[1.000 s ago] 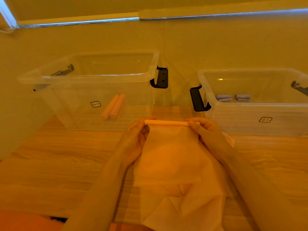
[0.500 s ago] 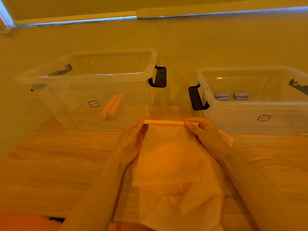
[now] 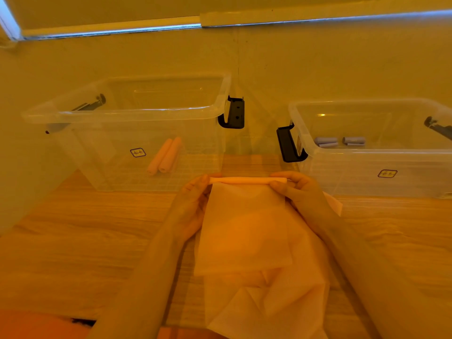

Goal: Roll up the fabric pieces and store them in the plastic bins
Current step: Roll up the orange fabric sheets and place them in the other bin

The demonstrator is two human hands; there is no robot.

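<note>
At far left my left bin [image 3: 73, 116] holds two pink rolls [image 3: 165, 155] on its floor. My left hand [image 3: 193, 204] and right hand [image 3: 303, 194] pinch the rolled far edge of the fabric piece [image 3: 244, 228], which lies on the wooden table [image 3: 73, 241]. Rightward, the right bin [image 3: 367, 152] holds grey rolls [image 3: 340, 141].
</note>
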